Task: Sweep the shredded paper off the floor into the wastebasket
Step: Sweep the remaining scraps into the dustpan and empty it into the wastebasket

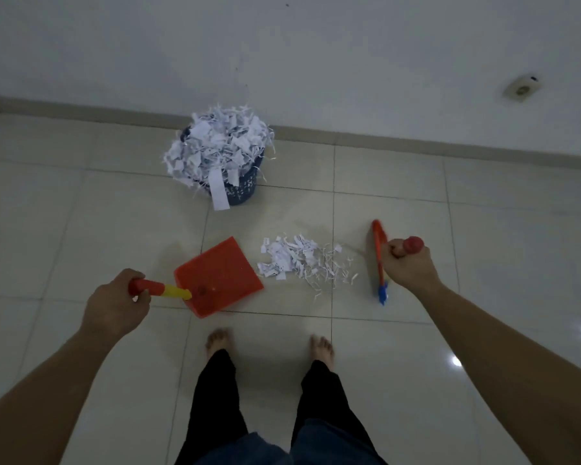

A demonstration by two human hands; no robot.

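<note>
Shredded paper (304,260) lies in a loose pile on the floor (416,364) between your dustpan (218,278) on the left and your broom (378,263) on the right. Your left hand (114,305) grips the dustpan's handle, and your right hand (408,263) is wrapped around the broom's handle. Farther off, by the wall (316,62), the wastebasket (240,189) is heaped with paper spilling over its rim.

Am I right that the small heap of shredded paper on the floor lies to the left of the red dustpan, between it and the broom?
Not quite: the head view shows the shredded paper to the right of the red dustpan, between it and the broom.
</note>
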